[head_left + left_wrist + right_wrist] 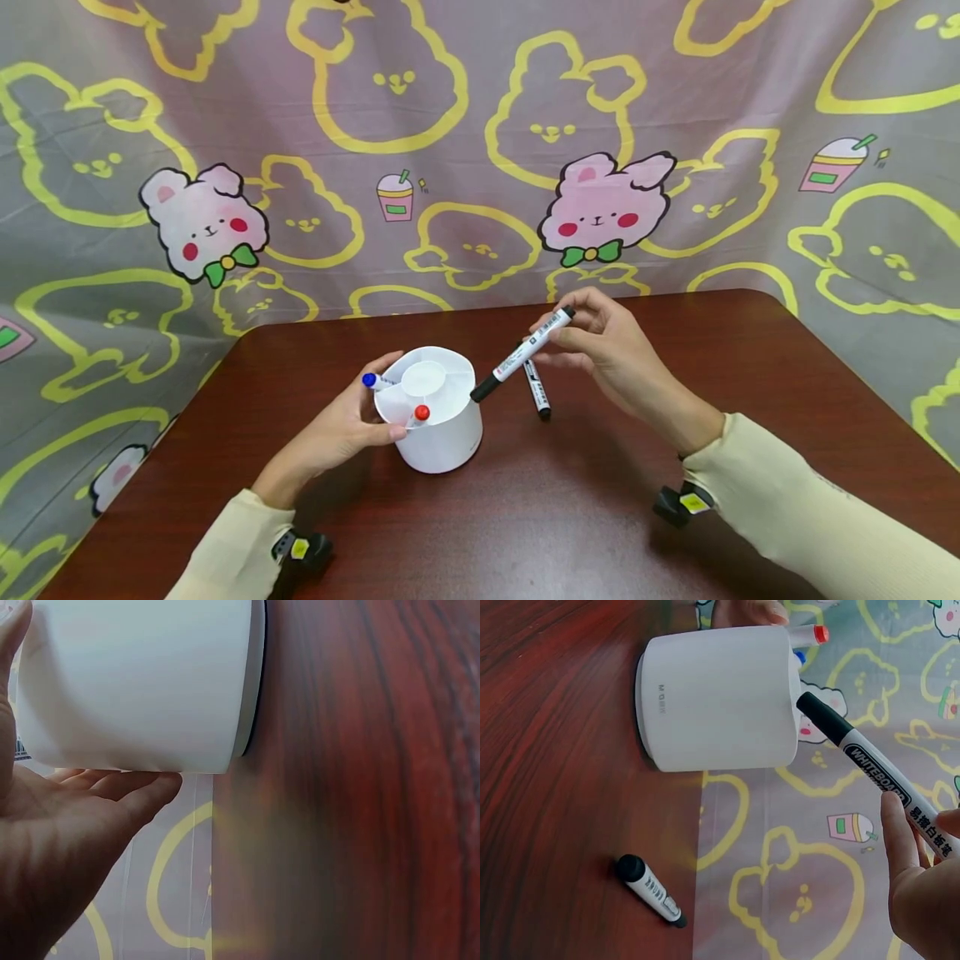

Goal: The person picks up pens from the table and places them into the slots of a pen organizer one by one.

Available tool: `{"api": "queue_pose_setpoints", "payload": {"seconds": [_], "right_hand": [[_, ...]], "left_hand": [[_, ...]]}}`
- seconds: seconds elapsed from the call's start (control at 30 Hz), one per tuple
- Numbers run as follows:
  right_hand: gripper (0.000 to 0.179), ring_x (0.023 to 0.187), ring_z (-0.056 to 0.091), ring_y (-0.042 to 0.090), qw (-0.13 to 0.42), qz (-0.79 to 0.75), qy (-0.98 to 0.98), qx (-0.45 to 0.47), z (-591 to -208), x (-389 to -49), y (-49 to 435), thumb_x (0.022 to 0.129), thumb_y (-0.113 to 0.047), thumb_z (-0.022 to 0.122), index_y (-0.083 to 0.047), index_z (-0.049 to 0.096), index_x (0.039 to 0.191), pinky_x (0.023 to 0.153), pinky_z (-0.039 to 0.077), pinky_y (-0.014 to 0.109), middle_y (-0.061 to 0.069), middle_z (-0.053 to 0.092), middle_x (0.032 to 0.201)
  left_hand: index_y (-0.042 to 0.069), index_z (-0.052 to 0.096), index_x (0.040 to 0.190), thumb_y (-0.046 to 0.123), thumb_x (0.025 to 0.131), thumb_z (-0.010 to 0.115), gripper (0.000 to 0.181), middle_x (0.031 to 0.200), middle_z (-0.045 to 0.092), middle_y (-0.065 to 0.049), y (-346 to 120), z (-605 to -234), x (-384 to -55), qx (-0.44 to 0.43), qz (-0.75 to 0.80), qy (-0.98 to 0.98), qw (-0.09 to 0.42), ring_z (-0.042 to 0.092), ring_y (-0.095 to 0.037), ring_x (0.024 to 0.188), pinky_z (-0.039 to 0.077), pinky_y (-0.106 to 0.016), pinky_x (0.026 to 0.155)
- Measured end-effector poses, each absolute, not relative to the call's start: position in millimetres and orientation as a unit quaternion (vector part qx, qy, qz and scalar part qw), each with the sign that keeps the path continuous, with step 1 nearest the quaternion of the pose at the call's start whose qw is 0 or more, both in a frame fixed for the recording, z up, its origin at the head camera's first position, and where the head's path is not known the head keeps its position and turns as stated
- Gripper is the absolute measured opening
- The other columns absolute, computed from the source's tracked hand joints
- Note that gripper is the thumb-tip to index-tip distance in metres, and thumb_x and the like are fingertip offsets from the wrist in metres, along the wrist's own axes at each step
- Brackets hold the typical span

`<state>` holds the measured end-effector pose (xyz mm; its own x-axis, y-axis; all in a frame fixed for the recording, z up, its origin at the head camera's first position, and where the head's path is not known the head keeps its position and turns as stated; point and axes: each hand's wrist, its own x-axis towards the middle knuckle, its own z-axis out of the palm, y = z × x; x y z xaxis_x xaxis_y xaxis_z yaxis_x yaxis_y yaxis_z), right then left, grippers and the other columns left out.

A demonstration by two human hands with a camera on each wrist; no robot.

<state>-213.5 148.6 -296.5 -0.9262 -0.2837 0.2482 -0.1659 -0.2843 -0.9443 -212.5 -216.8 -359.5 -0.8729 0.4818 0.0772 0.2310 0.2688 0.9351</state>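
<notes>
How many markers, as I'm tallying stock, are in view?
4: one black-capped marker in the right hand, another marker on the table, and a blue-ended marker and a red-ended marker in the white holder. Others may be hidden inside it.

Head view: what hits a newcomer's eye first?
Probably the cartoon-print cloth behind the table, with its bold yellow outlines. Then the white pen holder on the table, the left hand around it, blue cap and red cap showing. The right hand holds a black-capped marker slanting down toward its rim.
</notes>
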Motion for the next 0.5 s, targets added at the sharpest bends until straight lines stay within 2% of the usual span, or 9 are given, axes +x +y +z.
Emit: {"api": "queue_pose_setpoints", "payload": {"seconds": [0.07, 0.3, 0.5], "right_hand": [[0.020, 0.097, 0.075, 0.019, 0.036, -0.778, 0.597, -0.192, -295.6, -213.6, 146.0, 0.101, 0.007, 0.058, -0.004, 0.050, 0.115, 0.086, 0.063, 0.043, 0.006, 0.073, 0.104], [0.024, 0.098, 0.075, 0.020, 0.027, -0.781, 0.589, -0.206, -292.0, -215.1, 135.5, 0.100, 0.008, 0.057, -0.004, 0.050, 0.120, 0.085, 0.063, 0.042, 0.006, 0.073, 0.105], [0.026, 0.103, 0.076, 0.022, 0.017, -0.780, 0.584, -0.222, -287.7, -214.3, 125.7, 0.101, 0.009, 0.057, -0.009, 0.053, 0.120, 0.088, 0.062, 0.045, 0.008, 0.071, 0.105]], "left_hand": [[0.009, 0.018, 0.165, 0.025, 0.087, 0.087, 0.106, 0.158, 0.039, -0.029, -216.5, -360.2, -212.8, 0.230, 0.561, 0.788, 0.107, 0.057, -0.039, 0.130, 0.054, -0.027, 0.097], [0.010, 0.020, 0.164, 0.021, 0.086, 0.087, 0.103, 0.154, 0.043, -0.028, -215.0, -362.6, -214.3, 0.243, 0.566, 0.781, 0.101, 0.059, -0.021, 0.124, 0.054, -0.028, 0.097], [0.012, 0.023, 0.163, 0.020, 0.086, 0.086, 0.101, 0.154, 0.045, -0.023, -214.2, -362.7, -213.5, 0.244, 0.566, 0.781, 0.098, 0.060, -0.013, 0.124, 0.053, -0.028, 0.099]]}}
